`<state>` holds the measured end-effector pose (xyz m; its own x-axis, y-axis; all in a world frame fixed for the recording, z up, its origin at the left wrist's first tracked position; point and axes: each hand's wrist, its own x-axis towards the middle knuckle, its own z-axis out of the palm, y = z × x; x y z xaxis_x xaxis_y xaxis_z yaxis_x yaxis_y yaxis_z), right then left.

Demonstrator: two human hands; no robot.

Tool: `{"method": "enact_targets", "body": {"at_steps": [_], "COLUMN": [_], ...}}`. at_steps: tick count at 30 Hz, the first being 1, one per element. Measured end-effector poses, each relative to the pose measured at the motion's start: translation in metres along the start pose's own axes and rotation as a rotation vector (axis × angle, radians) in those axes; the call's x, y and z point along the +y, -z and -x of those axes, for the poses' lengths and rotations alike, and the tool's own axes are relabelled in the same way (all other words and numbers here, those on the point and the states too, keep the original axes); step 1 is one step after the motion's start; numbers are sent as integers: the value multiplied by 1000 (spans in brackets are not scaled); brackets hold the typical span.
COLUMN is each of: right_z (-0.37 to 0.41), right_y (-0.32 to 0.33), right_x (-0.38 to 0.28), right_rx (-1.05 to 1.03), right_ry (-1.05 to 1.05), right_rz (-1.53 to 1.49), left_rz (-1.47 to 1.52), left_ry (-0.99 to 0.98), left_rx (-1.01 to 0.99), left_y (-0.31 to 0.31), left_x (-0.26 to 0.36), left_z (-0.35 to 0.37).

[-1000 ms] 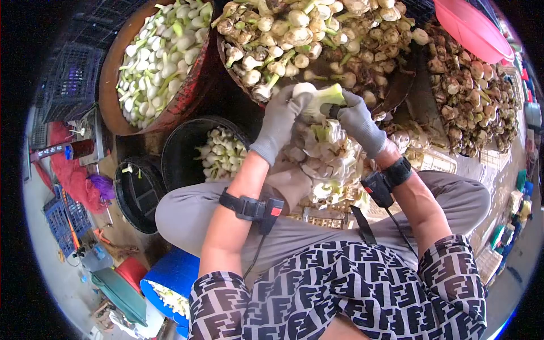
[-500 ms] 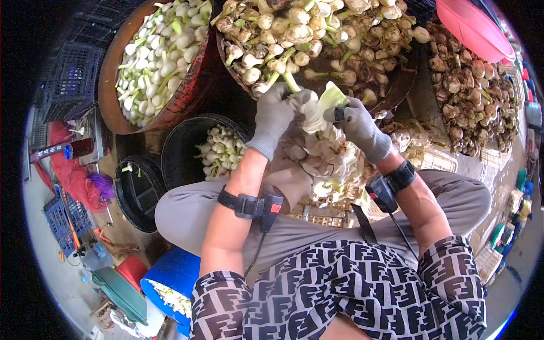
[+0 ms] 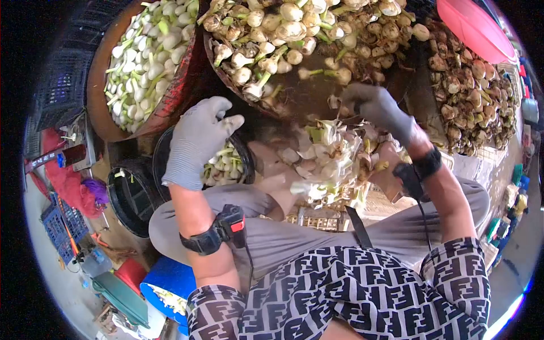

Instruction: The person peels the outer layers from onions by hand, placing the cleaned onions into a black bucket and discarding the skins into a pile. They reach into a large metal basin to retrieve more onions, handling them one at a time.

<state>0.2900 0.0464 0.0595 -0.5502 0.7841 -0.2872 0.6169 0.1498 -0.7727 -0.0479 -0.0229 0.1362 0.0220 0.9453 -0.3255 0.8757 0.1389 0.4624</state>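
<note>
My left hand (image 3: 203,141), in a grey glove, is over the black bucket (image 3: 249,164). Its thumb and fingers are apart, with nothing between them. Below it, several peeled garlic bulbs (image 3: 225,168) lie in the bucket. My right hand (image 3: 378,110), gloved too, is smeared by motion near the front rim of the wide round pan (image 3: 317,102). Its fingers are too blurred to show what they hold. Unpeeled garlic bulbs (image 3: 292,28) with stems fill the back of that pan. Between my knees lies a heap of garlic skins (image 3: 328,153), partly blurred.
A large rusty tub (image 3: 99,107) of peeled garlic stands at the back left. On the right is a pile of dirty garlic (image 3: 470,96) below a pink basin (image 3: 476,28). A smaller black bucket (image 3: 133,198) and a blue bucket (image 3: 156,277) stand at my left.
My hands have parted: the left went leftward over the black bucket and opened, the right moved right. The garlic bulb and its peeled-back skin have left my hands.
</note>
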Motion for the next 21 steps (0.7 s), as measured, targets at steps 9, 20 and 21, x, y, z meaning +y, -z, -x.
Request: {"method": "enact_targets", "body": {"at_steps": [9,20,21], "right_z": [-155,-97,-81], "right_y": [-74,-36,-33], "right_x": [95,2,-20], "right_rx": [-26,-126,-98], "right_ry": [71,-31,-12], "right_rz": [744,122,46], "left_rz": [1,238,247], "left_ry": [-146,-208,-231], "left_rx": [-88,110,135], "left_y": [-31,-84,-91], "left_x": [17,30,31], "left_z": [-37,-61,-59]}}
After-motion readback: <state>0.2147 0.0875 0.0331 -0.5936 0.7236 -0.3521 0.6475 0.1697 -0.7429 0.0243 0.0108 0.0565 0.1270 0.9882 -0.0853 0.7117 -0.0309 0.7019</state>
